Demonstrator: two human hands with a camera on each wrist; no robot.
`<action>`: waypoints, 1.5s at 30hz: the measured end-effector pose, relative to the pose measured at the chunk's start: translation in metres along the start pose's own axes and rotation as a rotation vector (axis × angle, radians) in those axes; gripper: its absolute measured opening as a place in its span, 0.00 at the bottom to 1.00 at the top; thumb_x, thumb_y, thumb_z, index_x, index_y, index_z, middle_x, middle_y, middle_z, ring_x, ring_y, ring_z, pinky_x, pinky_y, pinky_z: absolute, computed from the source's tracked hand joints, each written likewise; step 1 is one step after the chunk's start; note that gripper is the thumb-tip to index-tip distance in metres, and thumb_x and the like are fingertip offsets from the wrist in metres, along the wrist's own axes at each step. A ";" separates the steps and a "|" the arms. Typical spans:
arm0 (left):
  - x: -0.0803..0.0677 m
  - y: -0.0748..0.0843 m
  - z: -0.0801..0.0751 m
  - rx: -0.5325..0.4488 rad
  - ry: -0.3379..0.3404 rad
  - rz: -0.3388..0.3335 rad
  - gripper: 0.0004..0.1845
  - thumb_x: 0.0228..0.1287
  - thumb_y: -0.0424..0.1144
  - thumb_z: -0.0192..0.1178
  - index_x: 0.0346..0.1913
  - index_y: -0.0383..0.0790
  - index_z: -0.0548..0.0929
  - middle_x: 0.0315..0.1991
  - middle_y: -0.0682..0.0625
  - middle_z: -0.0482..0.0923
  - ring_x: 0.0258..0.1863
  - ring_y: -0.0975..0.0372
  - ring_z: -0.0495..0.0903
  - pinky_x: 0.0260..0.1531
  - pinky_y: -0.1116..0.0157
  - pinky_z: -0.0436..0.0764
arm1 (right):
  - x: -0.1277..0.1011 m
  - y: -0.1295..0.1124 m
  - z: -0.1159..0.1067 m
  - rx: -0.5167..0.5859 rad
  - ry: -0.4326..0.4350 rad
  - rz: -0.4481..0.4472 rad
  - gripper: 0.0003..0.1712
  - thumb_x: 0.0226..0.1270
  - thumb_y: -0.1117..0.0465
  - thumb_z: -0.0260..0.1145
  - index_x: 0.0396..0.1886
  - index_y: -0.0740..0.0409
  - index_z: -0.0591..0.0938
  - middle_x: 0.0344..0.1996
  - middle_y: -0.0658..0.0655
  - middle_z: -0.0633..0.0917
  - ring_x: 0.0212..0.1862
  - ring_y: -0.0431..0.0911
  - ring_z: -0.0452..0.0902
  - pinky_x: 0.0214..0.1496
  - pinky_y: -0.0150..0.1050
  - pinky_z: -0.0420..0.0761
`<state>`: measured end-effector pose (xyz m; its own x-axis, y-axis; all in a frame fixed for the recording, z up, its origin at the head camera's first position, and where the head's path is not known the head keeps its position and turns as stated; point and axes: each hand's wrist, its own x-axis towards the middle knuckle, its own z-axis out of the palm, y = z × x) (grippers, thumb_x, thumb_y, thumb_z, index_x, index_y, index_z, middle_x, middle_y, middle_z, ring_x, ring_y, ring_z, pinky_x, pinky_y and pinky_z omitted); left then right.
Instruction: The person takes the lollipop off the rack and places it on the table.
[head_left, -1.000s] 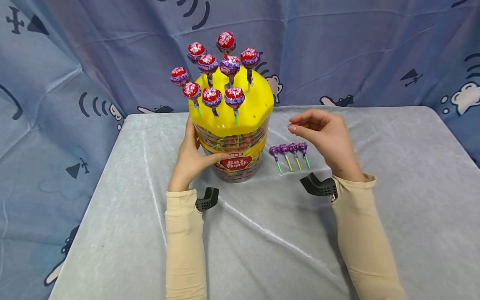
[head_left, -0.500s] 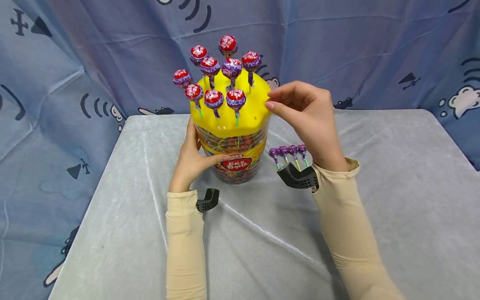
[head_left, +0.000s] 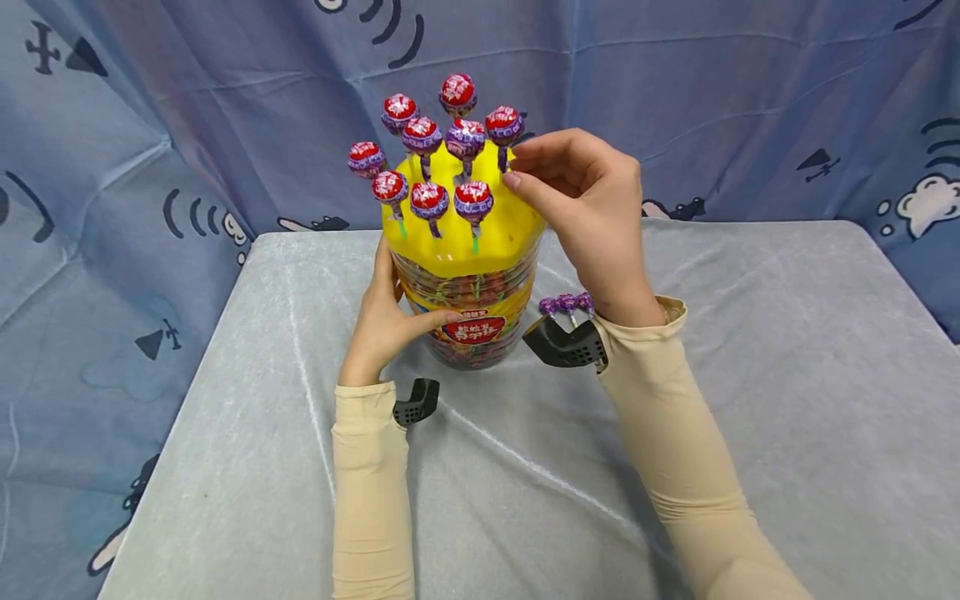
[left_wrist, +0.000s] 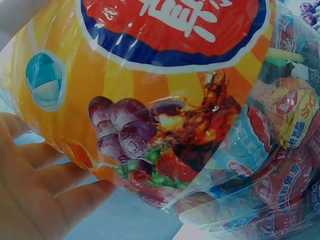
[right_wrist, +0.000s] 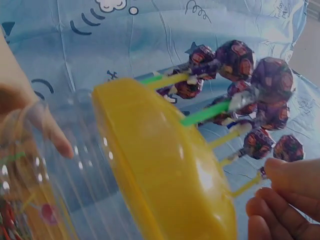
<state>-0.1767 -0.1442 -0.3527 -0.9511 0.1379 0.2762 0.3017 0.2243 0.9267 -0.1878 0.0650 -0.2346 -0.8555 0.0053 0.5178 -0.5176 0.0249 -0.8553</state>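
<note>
Your left hand [head_left: 382, 321] gripped the side of the candy tub [head_left: 468, 308], fingers curled round its clear wall with the thumb lying across the front just beside the red label [head_left: 471, 327]; in the left wrist view the fingers [left_wrist: 47, 192] pressed against the printed wrapper of the tub. Your right hand [head_left: 588, 212] was up at the right edge of the yellow lid [head_left: 480, 237], fingers bent and drawn narrow toward the thumb; the fingertips sat at the yellow stick [right_wrist: 246, 185] of the rightmost standing lollipop [head_left: 503, 123], and in the right wrist view they touched that stick where it rose from the lid; whether they fully pinched it, I cannot tell. The other lollipops stood in the lid to the left of your right fingers. Below your right wrist, a few loose lollipops [head_left: 566, 303] lay on the grey cloth [head_left: 750, 350], just beside the tub.
</note>
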 end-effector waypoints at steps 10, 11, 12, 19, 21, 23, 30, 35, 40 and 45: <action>-0.003 0.016 0.001 -0.013 -0.012 -0.023 0.61 0.45 0.28 0.74 0.75 0.51 0.42 0.71 0.50 0.53 0.67 0.58 0.59 0.67 0.55 0.58 | 0.002 0.007 0.007 -0.039 0.006 -0.037 0.10 0.55 0.71 0.71 0.37 0.72 0.83 0.34 0.57 0.84 0.35 0.48 0.80 0.46 0.37 0.81; -0.004 0.020 0.001 -0.011 -0.014 -0.026 0.61 0.45 0.28 0.74 0.75 0.49 0.42 0.71 0.49 0.53 0.67 0.57 0.59 0.67 0.55 0.58 | 0.002 0.007 0.008 -0.042 0.007 -0.037 0.10 0.55 0.71 0.70 0.37 0.72 0.83 0.34 0.58 0.84 0.35 0.48 0.79 0.46 0.37 0.81; -0.005 0.025 0.001 -0.007 -0.015 -0.030 0.60 0.46 0.28 0.73 0.75 0.47 0.42 0.71 0.48 0.53 0.67 0.57 0.59 0.67 0.55 0.58 | 0.003 0.007 0.008 -0.045 0.008 -0.039 0.10 0.56 0.71 0.70 0.37 0.72 0.83 0.34 0.58 0.84 0.35 0.48 0.79 0.46 0.37 0.81; -0.007 0.035 0.001 0.008 -0.016 -0.037 0.60 0.46 0.26 0.72 0.75 0.44 0.41 0.71 0.45 0.53 0.67 0.56 0.58 0.67 0.57 0.59 | 0.004 0.003 0.008 -0.035 0.021 -0.005 0.07 0.57 0.71 0.69 0.36 0.71 0.83 0.33 0.60 0.84 0.35 0.48 0.79 0.45 0.36 0.81; -0.007 0.034 0.001 0.009 -0.016 -0.034 0.59 0.46 0.26 0.73 0.75 0.43 0.41 0.71 0.45 0.53 0.67 0.56 0.59 0.67 0.57 0.59 | 0.003 0.003 0.007 -0.038 0.023 -0.002 0.07 0.58 0.70 0.69 0.36 0.71 0.83 0.34 0.60 0.84 0.35 0.48 0.79 0.45 0.36 0.81; -0.006 0.033 0.001 0.005 -0.016 -0.031 0.60 0.46 0.27 0.73 0.75 0.44 0.42 0.71 0.45 0.53 0.67 0.56 0.59 0.67 0.57 0.59 | 0.004 0.003 0.007 -0.043 0.024 -0.009 0.08 0.58 0.70 0.68 0.36 0.71 0.83 0.34 0.60 0.84 0.35 0.48 0.79 0.45 0.36 0.81; 0.001 0.003 0.002 -0.007 -0.006 -0.018 0.63 0.43 0.29 0.75 0.75 0.56 0.42 0.71 0.54 0.53 0.67 0.60 0.59 0.67 0.56 0.59 | 0.003 0.004 0.007 -0.045 0.032 -0.051 0.07 0.59 0.71 0.67 0.36 0.72 0.83 0.33 0.58 0.84 0.34 0.49 0.79 0.44 0.37 0.82; 0.001 0.000 0.002 0.000 -0.002 -0.004 0.62 0.43 0.34 0.76 0.74 0.61 0.43 0.70 0.56 0.55 0.66 0.62 0.59 0.67 0.55 0.59 | 0.003 0.005 0.006 -0.035 0.044 -0.089 0.06 0.59 0.73 0.67 0.36 0.73 0.83 0.32 0.58 0.84 0.33 0.49 0.79 0.42 0.36 0.82; 0.000 0.001 0.001 0.017 0.002 -0.010 0.62 0.43 0.35 0.77 0.74 0.62 0.44 0.70 0.55 0.56 0.66 0.61 0.59 0.67 0.55 0.59 | 0.003 0.004 0.005 0.048 0.089 -0.093 0.04 0.58 0.73 0.67 0.33 0.70 0.84 0.31 0.59 0.84 0.33 0.51 0.78 0.42 0.37 0.82; 0.000 0.000 0.000 0.026 0.006 -0.026 0.63 0.42 0.36 0.77 0.74 0.62 0.43 0.70 0.55 0.56 0.66 0.61 0.59 0.67 0.56 0.59 | -0.001 0.009 -0.003 0.188 0.131 -0.059 0.04 0.56 0.75 0.67 0.31 0.67 0.85 0.30 0.60 0.84 0.33 0.51 0.79 0.41 0.37 0.82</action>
<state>-0.1765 -0.1437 -0.3525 -0.9589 0.1258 0.2542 0.2787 0.2528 0.9265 -0.1912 0.0678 -0.2429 -0.8203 0.1398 0.5546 -0.5714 -0.1577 -0.8054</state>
